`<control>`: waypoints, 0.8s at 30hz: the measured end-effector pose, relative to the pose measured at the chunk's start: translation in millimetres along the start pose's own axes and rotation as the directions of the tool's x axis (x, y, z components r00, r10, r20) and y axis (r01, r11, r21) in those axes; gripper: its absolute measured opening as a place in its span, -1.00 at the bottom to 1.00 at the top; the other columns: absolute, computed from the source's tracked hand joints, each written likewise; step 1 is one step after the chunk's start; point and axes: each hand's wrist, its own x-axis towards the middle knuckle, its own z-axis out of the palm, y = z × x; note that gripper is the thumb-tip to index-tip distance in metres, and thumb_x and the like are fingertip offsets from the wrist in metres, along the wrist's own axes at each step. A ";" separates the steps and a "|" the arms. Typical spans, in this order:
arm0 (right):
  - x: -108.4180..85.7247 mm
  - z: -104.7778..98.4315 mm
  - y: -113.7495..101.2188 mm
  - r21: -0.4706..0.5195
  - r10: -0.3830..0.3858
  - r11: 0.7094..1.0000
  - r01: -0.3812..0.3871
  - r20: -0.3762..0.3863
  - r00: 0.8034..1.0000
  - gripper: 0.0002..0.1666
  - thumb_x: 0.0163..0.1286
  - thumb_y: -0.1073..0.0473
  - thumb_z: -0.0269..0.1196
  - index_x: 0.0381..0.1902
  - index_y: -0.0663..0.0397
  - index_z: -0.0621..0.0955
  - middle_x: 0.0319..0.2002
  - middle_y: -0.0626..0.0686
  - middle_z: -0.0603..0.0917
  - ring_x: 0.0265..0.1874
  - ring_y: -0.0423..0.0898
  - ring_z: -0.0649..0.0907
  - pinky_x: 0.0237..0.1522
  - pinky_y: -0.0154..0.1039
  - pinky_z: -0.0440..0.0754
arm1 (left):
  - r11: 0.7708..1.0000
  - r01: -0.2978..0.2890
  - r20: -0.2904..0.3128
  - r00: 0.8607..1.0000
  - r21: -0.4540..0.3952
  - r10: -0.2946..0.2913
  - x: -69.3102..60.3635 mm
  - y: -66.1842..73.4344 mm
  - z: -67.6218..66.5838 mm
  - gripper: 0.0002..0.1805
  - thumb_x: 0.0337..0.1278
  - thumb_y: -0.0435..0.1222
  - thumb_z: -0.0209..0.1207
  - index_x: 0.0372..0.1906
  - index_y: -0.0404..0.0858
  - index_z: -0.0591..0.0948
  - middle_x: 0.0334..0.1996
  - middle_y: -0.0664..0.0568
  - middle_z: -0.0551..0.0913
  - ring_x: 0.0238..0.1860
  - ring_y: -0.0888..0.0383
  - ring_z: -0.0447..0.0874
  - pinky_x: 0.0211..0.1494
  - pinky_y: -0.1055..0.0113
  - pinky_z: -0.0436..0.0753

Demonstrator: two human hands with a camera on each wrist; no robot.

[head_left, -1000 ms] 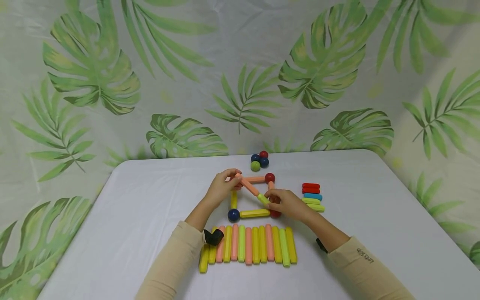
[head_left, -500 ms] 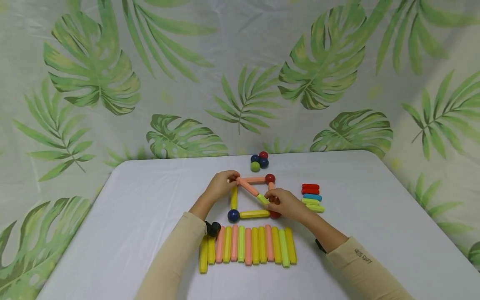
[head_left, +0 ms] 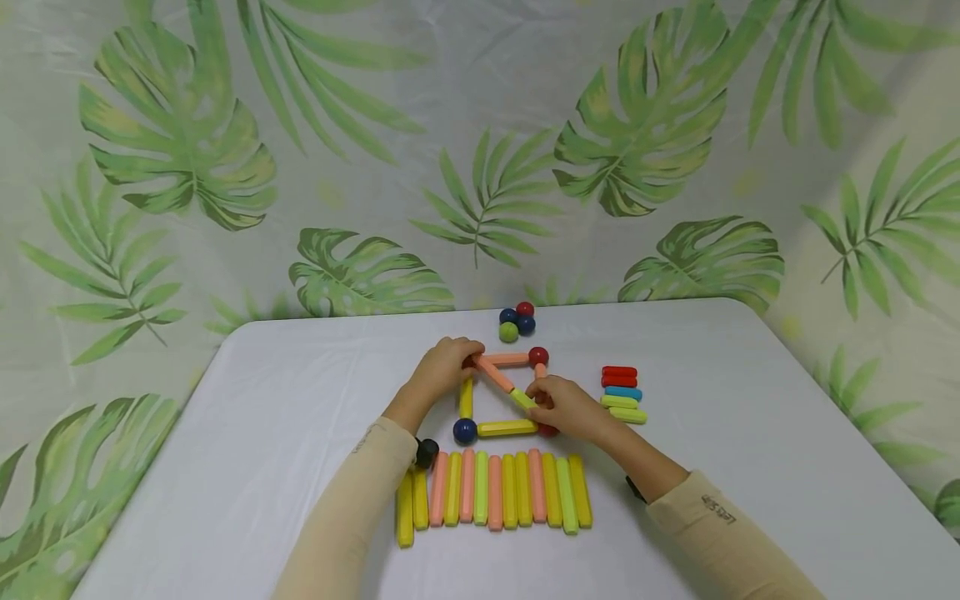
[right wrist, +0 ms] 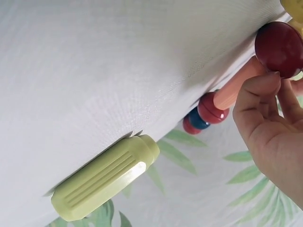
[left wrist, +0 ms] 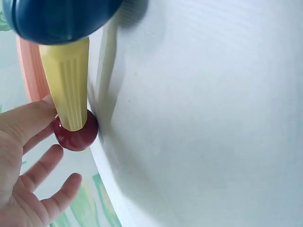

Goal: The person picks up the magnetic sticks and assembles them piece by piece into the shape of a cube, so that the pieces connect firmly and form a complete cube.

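Observation:
A square of sticks and balls lies on the table, with a blue ball (head_left: 465,431) at near left and red balls at the other corners. A pink stick (head_left: 495,375), joined end to end with a light green stick (head_left: 522,400), slants across it. My left hand (head_left: 442,367) pinches the pink stick's far end, beside the far-left red ball (left wrist: 75,135); fingers partly hide that joint. My right hand (head_left: 572,410) pinches the green stick's lower end at the near-right red ball (right wrist: 279,49); the grip is partly hidden in the right wrist view.
In front lies a row of several yellow, pink and green sticks (head_left: 495,492). Short red, blue and light green sticks (head_left: 621,392) lie at the right. Several loose balls (head_left: 527,325) sit behind the square. A leaf-print cloth (head_left: 480,208) hangs behind the table.
The left hand has lowered slightly with the pink stick's far end, toward the corner ball, and its wrist has turned a little. The right hand has stayed nearly in place.

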 end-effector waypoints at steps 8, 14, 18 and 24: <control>2.9 1.3 0.8 -0.006 0.003 1.000 -0.003 0.008 1.000 -0.74 0.14 0.17 0.30 -0.20 0.09 0.56 -0.45 -0.03 0.47 -0.42 -0.11 0.45 -0.38 -0.31 0.47 | 0.993 -0.084 0.030 0.996 0.088 0.081 1.1 0.5 -0.3 -0.74 0.01 -0.30 0.24 -0.11 -0.09 0.61 -0.19 0.10 0.57 -0.21 0.08 0.43 -0.16 0.23 0.47; 1.8 -0.6 1.2 -0.025 -0.013 1.000 0.013 0.012 1.000 -0.75 0.14 0.19 0.30 -0.21 0.11 0.57 -0.45 -0.03 0.46 -0.42 -0.11 0.45 -0.36 -0.31 0.47 | 0.988 -0.145 0.017 0.989 0.046 0.144 1.2 0.9 -0.2 -0.78 -0.05 -0.40 0.25 -0.21 -0.18 0.64 -0.30 0.07 0.60 -0.26 0.06 0.44 -0.10 0.28 0.41; 0.8 -1.7 1.7 -0.031 -0.031 0.999 0.031 0.007 1.000 -0.75 0.14 0.21 0.30 -0.21 0.14 0.57 -0.45 -0.01 0.45 -0.43 -0.11 0.43 -0.39 -0.33 0.45 | 0.991 -0.124 0.024 0.992 0.044 0.123 1.5 2.5 1.0 -0.78 -0.04 -0.37 0.26 -0.20 -0.17 0.66 -0.25 0.07 0.60 -0.22 0.06 0.43 -0.08 0.28 0.42; 1.5 -1.0 3.2 -0.051 -0.067 0.996 0.066 -0.004 0.998 -0.78 0.12 0.21 0.31 -0.26 0.16 0.59 -0.50 0.04 0.38 -0.50 -0.10 0.39 -0.53 -0.32 0.36 | 0.999 -0.045 0.047 0.998 0.009 0.044 0.1 4.2 4.0 -0.82 -0.05 -0.29 0.29 -0.24 -0.14 0.67 -0.20 0.02 0.51 -0.16 0.04 0.35 -0.10 0.27 0.41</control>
